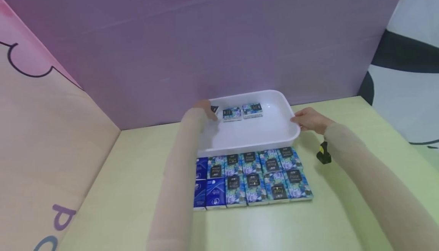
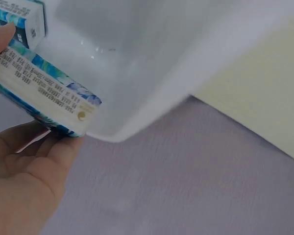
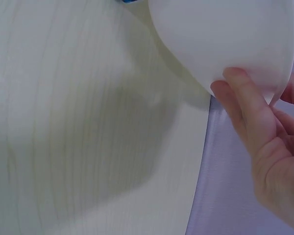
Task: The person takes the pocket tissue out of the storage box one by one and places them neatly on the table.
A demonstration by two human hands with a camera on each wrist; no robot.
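A white tray [image 1: 274,125] is tilted at the back of the table, with two floral tissue packs lying inside it, a left one [image 1: 232,114] and a right one [image 1: 252,110]. My left hand [image 1: 205,109] is at the tray's left side. In the left wrist view it pinches another floral tissue pack [image 2: 49,90], thumb on one face and fingers under the other. My right hand [image 3: 279,152] grips the tray's right rim, with fingers against its outer wall. The left forearm hides the tray's near left part.
Two rows of tissue packs lie in front of the tray: floral packs [image 1: 253,188] with black labels, and plain blue packs [image 1: 216,193] at the left end. A purple wall [image 1: 219,45] stands behind the pale table [image 1: 137,175]. A small black device [image 1: 323,154] is under the right wrist.
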